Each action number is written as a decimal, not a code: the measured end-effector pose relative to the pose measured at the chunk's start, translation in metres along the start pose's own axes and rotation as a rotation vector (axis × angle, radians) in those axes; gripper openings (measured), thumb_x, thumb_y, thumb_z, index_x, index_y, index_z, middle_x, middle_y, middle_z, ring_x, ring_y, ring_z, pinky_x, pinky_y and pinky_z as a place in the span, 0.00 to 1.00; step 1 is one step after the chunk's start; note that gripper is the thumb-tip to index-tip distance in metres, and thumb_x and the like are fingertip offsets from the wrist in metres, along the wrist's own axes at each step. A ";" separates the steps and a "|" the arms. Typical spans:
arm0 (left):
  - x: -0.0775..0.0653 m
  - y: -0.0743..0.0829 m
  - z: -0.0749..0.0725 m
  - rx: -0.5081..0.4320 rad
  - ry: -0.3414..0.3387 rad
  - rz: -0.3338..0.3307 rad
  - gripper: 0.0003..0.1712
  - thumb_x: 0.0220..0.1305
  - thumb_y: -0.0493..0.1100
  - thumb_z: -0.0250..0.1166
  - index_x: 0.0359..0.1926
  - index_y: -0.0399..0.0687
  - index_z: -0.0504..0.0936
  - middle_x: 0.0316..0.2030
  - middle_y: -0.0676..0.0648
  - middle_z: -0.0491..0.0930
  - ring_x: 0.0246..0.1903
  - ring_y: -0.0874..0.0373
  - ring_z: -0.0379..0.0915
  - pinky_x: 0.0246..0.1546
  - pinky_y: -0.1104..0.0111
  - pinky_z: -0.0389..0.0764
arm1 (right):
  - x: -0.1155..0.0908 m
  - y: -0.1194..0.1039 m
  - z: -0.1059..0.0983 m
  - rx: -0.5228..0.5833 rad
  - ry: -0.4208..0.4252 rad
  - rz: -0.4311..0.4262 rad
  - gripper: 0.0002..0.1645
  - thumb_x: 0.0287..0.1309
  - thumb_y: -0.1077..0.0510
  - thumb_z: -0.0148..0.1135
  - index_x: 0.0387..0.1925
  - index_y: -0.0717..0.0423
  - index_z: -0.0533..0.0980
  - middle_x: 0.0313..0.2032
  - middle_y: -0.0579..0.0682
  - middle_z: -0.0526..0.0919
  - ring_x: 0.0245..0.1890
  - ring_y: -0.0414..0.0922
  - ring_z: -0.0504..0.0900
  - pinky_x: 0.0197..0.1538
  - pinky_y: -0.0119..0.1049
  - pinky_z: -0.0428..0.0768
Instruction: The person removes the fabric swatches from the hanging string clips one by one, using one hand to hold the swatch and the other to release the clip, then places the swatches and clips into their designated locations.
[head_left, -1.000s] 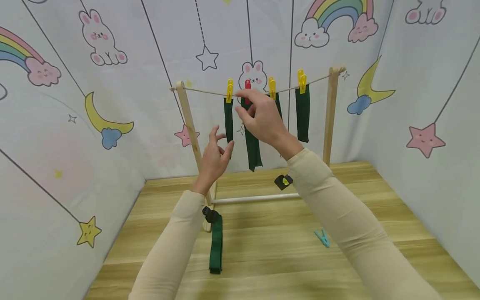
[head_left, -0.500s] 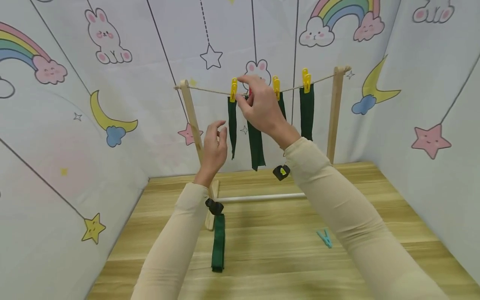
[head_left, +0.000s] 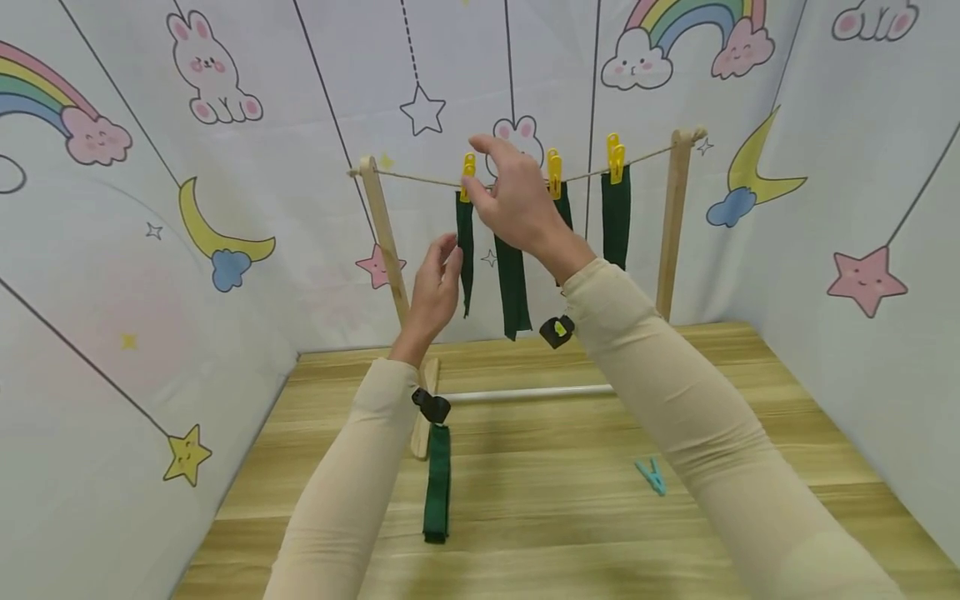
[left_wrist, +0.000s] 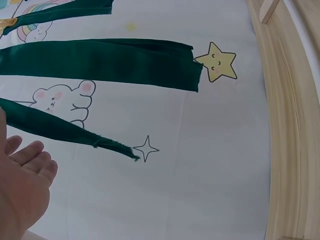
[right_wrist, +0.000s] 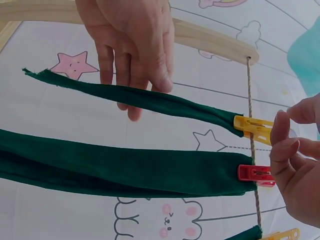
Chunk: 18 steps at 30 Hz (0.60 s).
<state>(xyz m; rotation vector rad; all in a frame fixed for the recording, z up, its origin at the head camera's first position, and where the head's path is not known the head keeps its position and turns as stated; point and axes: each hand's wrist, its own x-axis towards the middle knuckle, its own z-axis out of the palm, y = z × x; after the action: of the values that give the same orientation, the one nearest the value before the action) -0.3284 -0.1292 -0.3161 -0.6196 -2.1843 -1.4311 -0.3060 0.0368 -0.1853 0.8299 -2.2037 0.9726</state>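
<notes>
Narrow dark green cloth strips hang from a cord by clothespins. My right hand point(head_left: 520, 200) is raised at the yellow clothespin point(right_wrist: 252, 128) on the leftmost strip point(head_left: 465, 250), thumb over the clip and index finger held apart above it. Beside that strip, my left hand point(head_left: 435, 287) has relaxed fingers; in the right wrist view its fingertips pass behind the cloth and its thumb is at the cloth's edge. A wider strip point(left_wrist: 110, 62) hangs from a red clothespin point(right_wrist: 255, 173), which my right hand hides in the head view.
The cord point(head_left: 420, 177) runs between two wooden posts point(head_left: 675, 225), joined low down by a white bar point(head_left: 525, 393). A folded green strip point(head_left: 437, 492) and a teal clothespin point(head_left: 651, 477) lie on the wooden table point(head_left: 555, 533). Further right hangs another strip point(head_left: 616, 217).
My right hand has shifted slightly left and up onto the leftmost yellow clothespin, its thumb and index finger spreading. The left hand drew back a little, then returned to the strip.
</notes>
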 end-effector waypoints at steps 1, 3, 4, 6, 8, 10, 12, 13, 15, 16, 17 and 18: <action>0.001 0.001 0.000 -0.015 -0.002 -0.001 0.28 0.81 0.50 0.45 0.72 0.38 0.62 0.70 0.38 0.65 0.71 0.51 0.60 0.69 0.59 0.63 | 0.001 -0.001 0.000 -0.006 -0.014 0.017 0.31 0.71 0.57 0.57 0.70 0.64 0.64 0.68 0.57 0.71 0.16 0.45 0.69 0.33 0.29 0.75; 0.003 0.002 0.000 -0.038 -0.008 -0.002 0.28 0.81 0.50 0.45 0.72 0.39 0.61 0.70 0.38 0.65 0.70 0.50 0.61 0.68 0.59 0.63 | 0.003 -0.002 0.001 -0.001 -0.046 0.054 0.33 0.72 0.57 0.57 0.72 0.63 0.62 0.69 0.57 0.69 0.15 0.44 0.71 0.35 0.29 0.78; 0.004 0.002 0.000 -0.049 -0.011 -0.002 0.28 0.81 0.50 0.45 0.73 0.39 0.61 0.70 0.37 0.65 0.70 0.50 0.61 0.68 0.59 0.64 | 0.003 -0.003 0.001 0.002 -0.063 0.072 0.33 0.72 0.56 0.57 0.72 0.63 0.61 0.69 0.57 0.69 0.16 0.43 0.73 0.37 0.29 0.79; 0.006 0.003 0.000 -0.070 -0.019 0.005 0.28 0.81 0.49 0.45 0.73 0.38 0.61 0.69 0.37 0.65 0.70 0.50 0.62 0.68 0.58 0.64 | 0.004 -0.004 0.002 0.009 -0.089 0.102 0.35 0.72 0.56 0.57 0.73 0.62 0.59 0.70 0.56 0.67 0.18 0.42 0.77 0.40 0.30 0.81; 0.007 0.004 0.000 -0.088 -0.031 0.012 0.27 0.81 0.47 0.45 0.73 0.38 0.60 0.69 0.37 0.66 0.69 0.49 0.62 0.68 0.58 0.64 | 0.005 -0.006 0.003 0.038 -0.103 0.125 0.35 0.73 0.56 0.56 0.74 0.62 0.57 0.71 0.57 0.66 0.21 0.42 0.80 0.37 0.31 0.81; 0.009 0.005 0.000 -0.113 -0.040 0.019 0.26 0.81 0.45 0.45 0.72 0.37 0.61 0.68 0.36 0.66 0.69 0.48 0.63 0.68 0.57 0.64 | 0.005 -0.006 0.004 0.060 -0.108 0.134 0.36 0.73 0.56 0.55 0.75 0.63 0.56 0.71 0.58 0.65 0.22 0.42 0.81 0.34 0.31 0.79; 0.010 0.005 0.000 -0.135 -0.046 0.024 0.25 0.82 0.43 0.44 0.72 0.35 0.61 0.68 0.35 0.67 0.68 0.47 0.63 0.68 0.56 0.64 | 0.006 -0.006 0.005 0.069 -0.106 0.141 0.35 0.74 0.56 0.54 0.75 0.63 0.55 0.71 0.58 0.66 0.23 0.43 0.81 0.33 0.31 0.78; 0.010 0.006 0.000 -0.140 -0.047 0.022 0.25 0.82 0.42 0.44 0.72 0.35 0.60 0.68 0.35 0.66 0.68 0.47 0.63 0.68 0.56 0.64 | 0.006 -0.006 0.006 0.071 -0.104 0.142 0.35 0.74 0.57 0.54 0.75 0.63 0.55 0.70 0.58 0.66 0.23 0.43 0.81 0.33 0.31 0.79; 0.011 0.007 0.000 -0.151 -0.042 0.017 0.25 0.82 0.41 0.43 0.72 0.34 0.60 0.67 0.34 0.67 0.67 0.45 0.64 0.68 0.56 0.64 | 0.007 -0.005 0.006 0.071 -0.101 0.146 0.34 0.75 0.57 0.53 0.75 0.63 0.56 0.69 0.58 0.68 0.25 0.43 0.82 0.35 0.31 0.79; 0.012 0.009 -0.001 -0.155 -0.040 0.012 0.25 0.82 0.40 0.42 0.72 0.33 0.60 0.66 0.33 0.68 0.66 0.44 0.65 0.67 0.55 0.64 | 0.007 -0.004 0.006 0.070 -0.098 0.147 0.34 0.75 0.58 0.53 0.75 0.63 0.56 0.69 0.59 0.69 0.26 0.44 0.82 0.36 0.31 0.80; 0.012 0.012 -0.002 -0.156 -0.038 0.007 0.24 0.82 0.39 0.42 0.72 0.32 0.60 0.65 0.33 0.69 0.66 0.44 0.66 0.67 0.55 0.65 | 0.008 -0.004 0.007 0.071 -0.093 0.146 0.33 0.75 0.58 0.52 0.75 0.63 0.56 0.68 0.59 0.69 0.27 0.44 0.82 0.38 0.32 0.80; 0.011 0.018 -0.003 -0.155 -0.034 0.001 0.24 0.82 0.38 0.42 0.71 0.31 0.61 0.64 0.32 0.70 0.65 0.43 0.67 0.66 0.55 0.66 | 0.009 -0.004 0.007 0.074 -0.086 0.145 0.33 0.75 0.59 0.52 0.74 0.63 0.57 0.67 0.59 0.70 0.29 0.44 0.83 0.39 0.32 0.81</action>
<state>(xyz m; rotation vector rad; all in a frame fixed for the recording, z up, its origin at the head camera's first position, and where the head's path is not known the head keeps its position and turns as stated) -0.3260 -0.1240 -0.2958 -0.7037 -2.1120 -1.6112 -0.3105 0.0268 -0.1815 0.7667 -2.3400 1.1131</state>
